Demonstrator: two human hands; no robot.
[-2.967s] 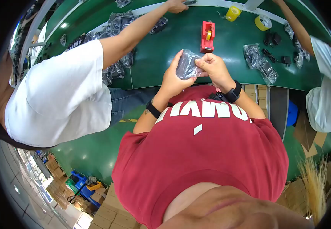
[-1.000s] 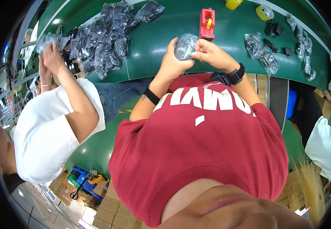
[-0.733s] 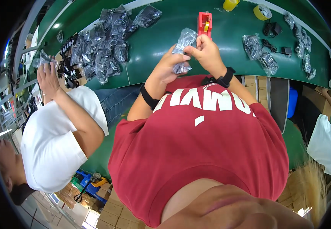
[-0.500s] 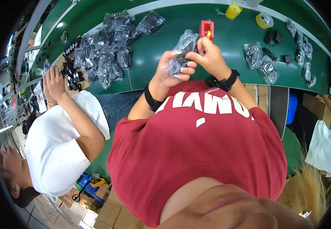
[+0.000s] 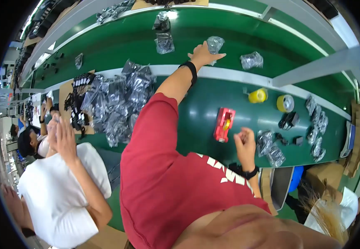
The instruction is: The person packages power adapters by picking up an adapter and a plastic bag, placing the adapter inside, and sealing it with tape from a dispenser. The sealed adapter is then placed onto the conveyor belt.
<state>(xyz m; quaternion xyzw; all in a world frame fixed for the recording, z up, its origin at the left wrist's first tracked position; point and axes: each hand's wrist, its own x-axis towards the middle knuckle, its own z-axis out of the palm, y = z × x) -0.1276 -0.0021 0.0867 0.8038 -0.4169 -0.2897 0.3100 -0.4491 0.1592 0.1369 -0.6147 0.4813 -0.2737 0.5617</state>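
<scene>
My left hand (image 5: 204, 54) reaches far out over the pale rail, its fingers spread. Touching or just beyond its fingertips is a clear plastic bag (image 5: 216, 43) on the far green strip; what is inside is hard to make out. My right hand (image 5: 246, 145) hovers low over the near green table, fingers loosely curled and thumb apart, with nothing visible in it. Just left of it lies a red tape dispenser (image 5: 224, 125) with a yellow roll. Two bagged items (image 5: 265, 142) sit to its right.
A heap of bagged dark items (image 5: 117, 99) covers the table's left part. Yellow tape rolls (image 5: 258, 95), black adapters (image 5: 288, 120) and more bags (image 5: 317, 124) lie right. Other bags (image 5: 252, 60) rest beyond the rail (image 5: 238, 76). A person in white (image 5: 64, 191) works at left.
Both hands held a dark bagged item together before. Now they are apart: my left has stretched far forward across the rail, while my right has dropped back near the dispenser. The view has shifted.
</scene>
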